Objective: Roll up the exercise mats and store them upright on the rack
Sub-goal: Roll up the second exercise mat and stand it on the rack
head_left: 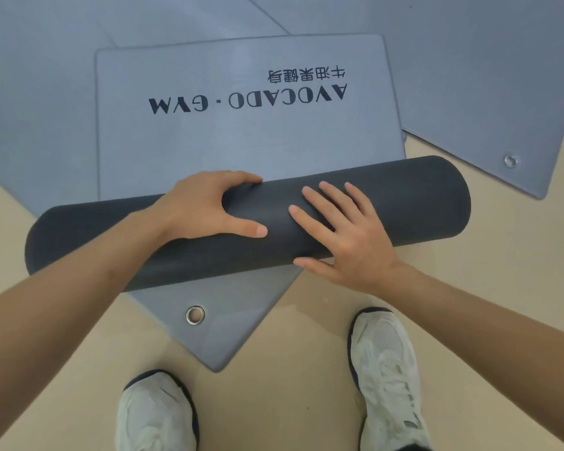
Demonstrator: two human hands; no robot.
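The beige floor (pixel 306 379) is overlaid by overlapping flat grey mats (pixel 39 109); a white left shoe (pixel 153 415) and right shoe (pixel 385 369) are planted on its bare part.

We see our left hand (pixel 205 206) and right hand (pixel 349 236) bare, forearms (pixel 62 288) bare too; at 6 o'clock, white laced sneakers (pixel 388 369) with dark navy trim.
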